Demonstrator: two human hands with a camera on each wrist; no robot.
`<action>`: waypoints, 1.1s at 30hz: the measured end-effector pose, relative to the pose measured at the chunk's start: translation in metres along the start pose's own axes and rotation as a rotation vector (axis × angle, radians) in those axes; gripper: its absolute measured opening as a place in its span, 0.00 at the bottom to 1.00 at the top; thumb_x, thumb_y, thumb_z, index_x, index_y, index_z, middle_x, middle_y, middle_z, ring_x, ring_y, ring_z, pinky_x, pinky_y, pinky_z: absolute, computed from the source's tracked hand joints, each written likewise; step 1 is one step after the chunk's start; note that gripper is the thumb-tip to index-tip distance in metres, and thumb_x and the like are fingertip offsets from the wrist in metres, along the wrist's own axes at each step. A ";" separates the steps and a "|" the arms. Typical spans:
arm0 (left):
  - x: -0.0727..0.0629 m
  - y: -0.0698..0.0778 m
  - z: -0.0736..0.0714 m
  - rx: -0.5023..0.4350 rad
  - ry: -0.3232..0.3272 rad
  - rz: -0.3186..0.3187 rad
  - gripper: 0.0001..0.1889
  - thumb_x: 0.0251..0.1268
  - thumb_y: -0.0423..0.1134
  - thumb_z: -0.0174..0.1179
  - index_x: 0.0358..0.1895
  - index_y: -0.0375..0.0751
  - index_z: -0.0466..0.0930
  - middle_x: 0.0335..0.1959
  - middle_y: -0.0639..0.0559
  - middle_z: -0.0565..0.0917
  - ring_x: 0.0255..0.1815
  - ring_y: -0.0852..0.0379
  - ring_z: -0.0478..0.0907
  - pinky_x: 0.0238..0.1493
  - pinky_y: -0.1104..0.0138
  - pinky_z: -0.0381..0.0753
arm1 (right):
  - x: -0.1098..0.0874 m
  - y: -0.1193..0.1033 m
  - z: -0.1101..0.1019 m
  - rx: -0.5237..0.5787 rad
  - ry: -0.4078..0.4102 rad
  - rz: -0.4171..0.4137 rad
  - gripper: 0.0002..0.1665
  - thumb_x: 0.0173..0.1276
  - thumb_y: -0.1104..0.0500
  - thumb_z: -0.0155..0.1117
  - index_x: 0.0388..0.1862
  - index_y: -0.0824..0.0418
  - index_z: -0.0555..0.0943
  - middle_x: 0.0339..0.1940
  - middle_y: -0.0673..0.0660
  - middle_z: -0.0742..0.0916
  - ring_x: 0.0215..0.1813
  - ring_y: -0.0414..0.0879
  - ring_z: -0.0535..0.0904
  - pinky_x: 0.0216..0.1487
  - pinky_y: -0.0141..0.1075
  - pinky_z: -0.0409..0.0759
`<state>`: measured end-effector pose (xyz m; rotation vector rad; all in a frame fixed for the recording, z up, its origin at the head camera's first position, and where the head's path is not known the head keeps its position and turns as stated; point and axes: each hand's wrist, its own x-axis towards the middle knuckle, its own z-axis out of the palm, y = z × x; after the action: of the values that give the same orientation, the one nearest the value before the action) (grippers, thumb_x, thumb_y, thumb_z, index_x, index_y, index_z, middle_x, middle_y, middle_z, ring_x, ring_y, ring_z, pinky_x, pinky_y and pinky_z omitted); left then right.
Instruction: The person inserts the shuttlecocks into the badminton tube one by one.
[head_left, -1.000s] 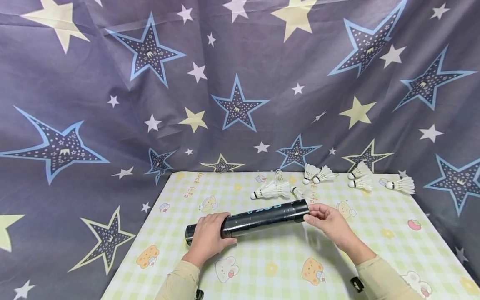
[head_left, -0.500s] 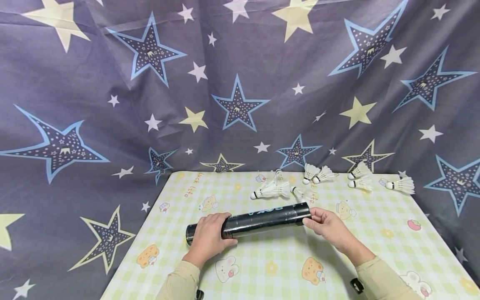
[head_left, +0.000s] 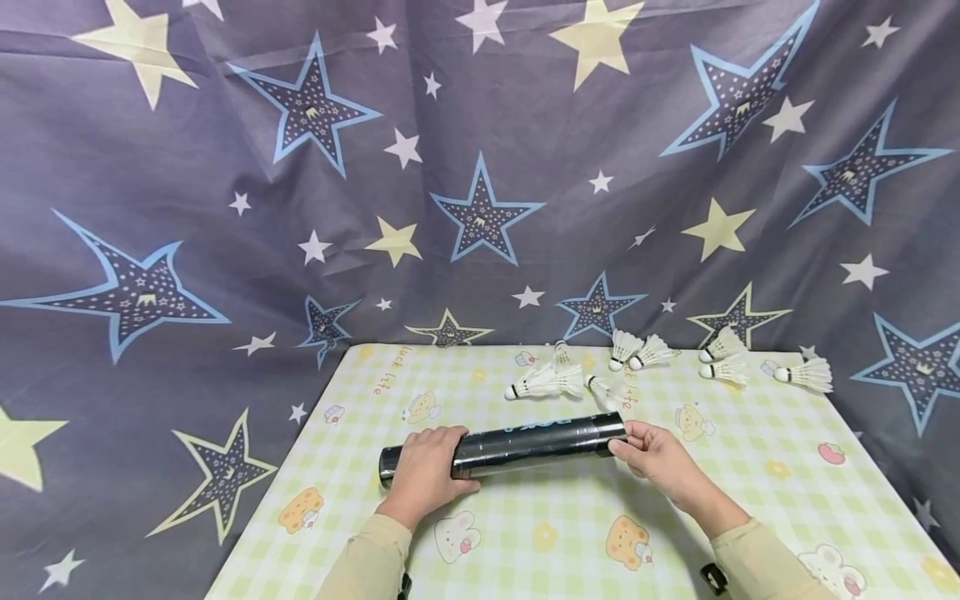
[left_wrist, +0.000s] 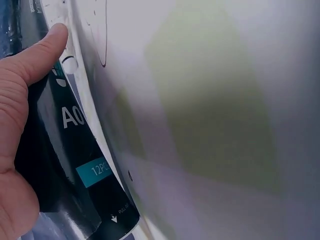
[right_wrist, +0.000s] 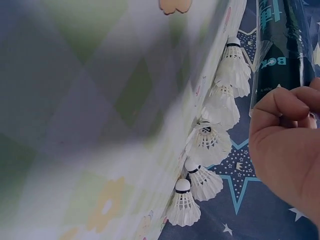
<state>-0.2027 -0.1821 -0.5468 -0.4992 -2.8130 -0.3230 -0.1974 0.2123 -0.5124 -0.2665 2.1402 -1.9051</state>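
Observation:
A black shuttlecock tube (head_left: pixel 536 447) with blue lettering lies slantwise above the table, its right end a little higher. My left hand (head_left: pixel 426 473) grips it near the left end, fingers over the top and thumb along the near side. At the opposite end, the fingertips of my right hand (head_left: pixel 663 467) pinch the rim. In the left wrist view, the thumb lies along the printed tube (left_wrist: pixel 75 145). Curled fingers of the right hand (right_wrist: pixel 287 140) meet the tube's end in the right wrist view; they hide what is at the opening.
Several white shuttlecocks lie beyond the tube: a cluster (head_left: pixel 543 381) behind its right half, a pair (head_left: pixel 649 352) at the back edge, and a single one (head_left: pixel 804 374) farther right. A checked cloth (head_left: pixel 547 562) covers the table. A starry curtain (head_left: pixel 525 133) hangs behind.
The tube's right end and my right hand have sunk slightly. My left hand keeps its grip. The whole head view has shifted a little.

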 end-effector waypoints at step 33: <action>-0.002 0.004 0.008 0.104 -0.006 0.061 0.47 0.44 0.69 0.82 0.67 0.50 0.79 0.55 0.50 0.89 0.53 0.47 0.85 0.56 0.50 0.80 | 0.033 -0.015 -0.052 -0.210 0.138 0.083 0.32 0.85 0.53 0.59 0.79 0.70 0.69 0.61 0.61 0.90 0.32 0.39 0.75 0.33 0.31 0.75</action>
<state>-0.2017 -0.1771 -0.5546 -0.5615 -2.7960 -0.1627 -0.2461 0.2494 -0.4950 -0.0864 2.4053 -1.6998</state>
